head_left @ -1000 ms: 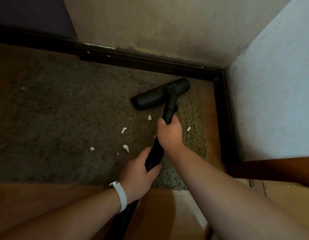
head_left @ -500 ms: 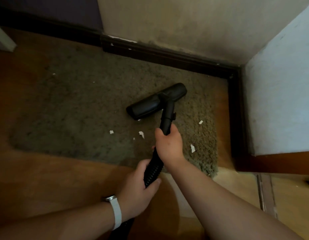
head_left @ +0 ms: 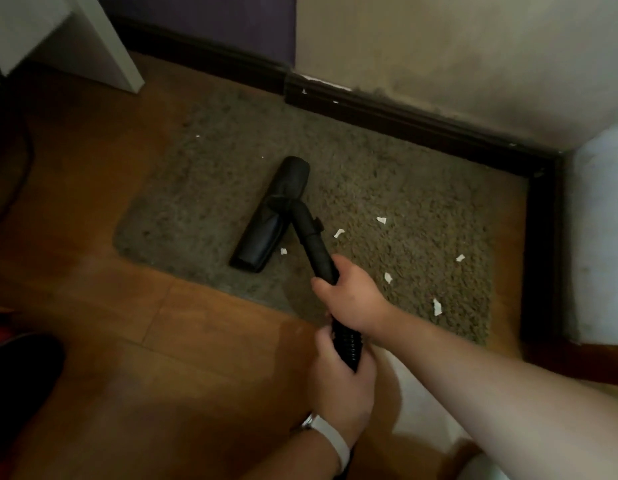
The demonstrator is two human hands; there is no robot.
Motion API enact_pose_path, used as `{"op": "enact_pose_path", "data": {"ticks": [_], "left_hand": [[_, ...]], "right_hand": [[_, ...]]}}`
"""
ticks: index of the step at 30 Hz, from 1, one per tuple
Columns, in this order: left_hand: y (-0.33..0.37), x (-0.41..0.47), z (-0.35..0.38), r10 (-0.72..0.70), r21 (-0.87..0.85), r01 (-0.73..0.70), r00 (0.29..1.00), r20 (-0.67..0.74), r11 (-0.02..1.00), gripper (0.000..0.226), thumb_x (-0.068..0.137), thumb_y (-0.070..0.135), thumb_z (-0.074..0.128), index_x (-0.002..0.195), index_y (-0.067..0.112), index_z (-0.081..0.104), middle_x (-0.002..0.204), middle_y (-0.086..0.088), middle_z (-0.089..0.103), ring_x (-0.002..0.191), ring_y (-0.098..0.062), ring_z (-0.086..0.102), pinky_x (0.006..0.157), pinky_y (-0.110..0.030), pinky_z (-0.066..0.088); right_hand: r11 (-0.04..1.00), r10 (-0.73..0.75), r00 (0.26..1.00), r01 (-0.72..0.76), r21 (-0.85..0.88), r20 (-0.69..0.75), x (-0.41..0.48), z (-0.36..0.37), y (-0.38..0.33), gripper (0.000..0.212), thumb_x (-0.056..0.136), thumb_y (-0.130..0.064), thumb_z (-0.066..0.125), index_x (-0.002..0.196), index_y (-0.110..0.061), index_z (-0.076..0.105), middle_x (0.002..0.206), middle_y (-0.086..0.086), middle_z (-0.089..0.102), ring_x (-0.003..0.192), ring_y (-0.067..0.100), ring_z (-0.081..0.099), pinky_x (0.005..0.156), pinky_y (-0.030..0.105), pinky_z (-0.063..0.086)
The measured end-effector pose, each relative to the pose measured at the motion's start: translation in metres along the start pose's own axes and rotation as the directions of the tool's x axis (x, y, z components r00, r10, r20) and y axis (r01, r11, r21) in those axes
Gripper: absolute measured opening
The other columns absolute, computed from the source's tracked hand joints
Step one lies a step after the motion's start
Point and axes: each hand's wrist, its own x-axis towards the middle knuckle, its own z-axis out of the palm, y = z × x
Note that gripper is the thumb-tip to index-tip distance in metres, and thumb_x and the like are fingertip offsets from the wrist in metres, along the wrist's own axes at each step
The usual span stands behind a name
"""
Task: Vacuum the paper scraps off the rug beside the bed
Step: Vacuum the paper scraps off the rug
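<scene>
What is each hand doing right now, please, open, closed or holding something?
Left hand: closed around the ribbed vacuum hose.
Right hand: closed around the black vacuum wand, above the hose.

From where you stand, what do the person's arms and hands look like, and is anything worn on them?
Both forearms are bare, with no sleeves or gloves in view. The left hand has a white band around its wrist, perhaps a watch strap. The right hand wears nothing visible.
</scene>
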Motion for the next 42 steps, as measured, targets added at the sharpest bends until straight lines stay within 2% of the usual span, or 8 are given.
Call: {"op": "enact_pose_path", "data": {"ticks": [3,11,15,20,25,29,34,42], "left_hand": [[-0.009,-0.008,-0.001,-0.011,0.025,0.009,0.996,0.085,1.000,0.045,0.086,0.029,0.070,0.120,0.035,0.041,0.094,0.007,0.066,0.080,-0.012,0.066,0.070,-0.042,0.058],[-0.015,-0.015,0.003,-0.109,0.036,0.102,0.925,0.364,0.994,0.039,0.093,0.023,0.068,0.119,0.031,0.040,0.102,0.008,0.059,0.081,-0.007,0.063,0.062,-0.019,0.048],[-0.013,-0.018,0.008,-0.047,0.033,0.037,0.904,0.425,0.999,0.034,0.096,0.030,0.062,0.122,0.038,0.041,0.092,0.006,0.063,0.071,-0.009,0.063,0.065,-0.030,0.052],[-0.005,-0.021,0.006,0.042,-0.040,-0.029,0.917,0.397,0.999,0.021,0.099,0.034,0.057,0.107,0.048,0.044,0.077,0.004,0.062,0.055,-0.002,0.057,0.051,-0.019,0.041],[-0.008,-0.017,0.003,0.023,0.016,-0.029,0.948,0.316,0.999,0.023,0.094,0.040,0.064,0.104,0.047,0.044,0.088,0.008,0.065,0.067,0.000,0.064,0.055,-0.017,0.046],[-0.020,-0.008,0.006,0.023,0.117,-0.056,0.964,0.267,0.992,0.029,0.091,0.038,0.068,0.109,0.043,0.046,0.088,0.007,0.066,0.070,-0.006,0.065,0.060,-0.027,0.052],[-0.025,-0.008,0.020,0.068,0.249,-0.154,0.945,0.320,0.956,0.032,0.088,0.039,0.066,0.113,0.038,0.048,0.082,0.004,0.064,0.072,-0.018,0.066,0.064,-0.042,0.056],[-0.018,-0.021,0.052,0.096,0.348,-0.310,0.852,0.514,0.885,0.033,0.091,0.046,0.062,0.119,0.041,0.046,0.089,0.001,0.067,0.076,-0.020,0.065,0.061,-0.036,0.048]], "right_hand": [[0.998,-0.037,0.999,0.039,-0.058,0.039,-0.005,0.000,0.010,0.019,0.087,-0.031,0.065,0.097,-0.017,0.057,0.075,0.011,0.066,0.066,0.031,0.067,0.064,0.047,0.058],[0.996,-0.065,0.994,0.070,-0.057,0.090,-0.006,-0.020,0.025,0.017,0.088,-0.025,0.067,0.101,-0.016,0.061,0.070,0.002,0.060,0.054,0.016,0.060,0.056,0.036,0.054],[0.984,-0.101,0.990,0.113,-0.139,0.094,-0.006,-0.026,0.027,0.018,0.087,-0.028,0.069,0.099,-0.017,0.061,0.073,0.000,0.060,0.062,0.016,0.059,0.062,0.034,0.051],[0.962,-0.144,0.977,0.176,-0.210,0.160,-0.001,-0.031,0.017,0.020,0.089,-0.035,0.069,0.100,-0.021,0.060,0.078,0.002,0.062,0.067,0.017,0.059,0.061,0.031,0.047],[0.938,-0.183,0.967,0.225,-0.265,0.175,0.002,-0.022,0.009,0.018,0.089,-0.033,0.067,0.096,-0.018,0.060,0.078,0.004,0.063,0.070,0.019,0.061,0.060,0.030,0.045],[0.940,-0.162,0.977,0.197,-0.279,0.141,0.005,-0.023,0.014,0.018,0.087,-0.033,0.067,0.091,-0.017,0.059,0.074,0.001,0.060,0.068,0.020,0.059,0.059,0.031,0.043],[0.947,-0.134,0.985,0.160,-0.278,0.110,-0.003,-0.042,0.030,0.014,0.088,-0.031,0.066,0.088,-0.019,0.057,0.070,-0.003,0.057,0.064,0.018,0.057,0.054,0.029,0.040],[0.958,-0.034,0.999,0.043,-0.284,0.036,-0.036,-0.082,0.074,0.013,0.094,-0.035,0.060,0.100,-0.025,0.055,0.076,-0.002,0.061,0.064,0.015,0.059,0.052,0.029,0.041]]}}
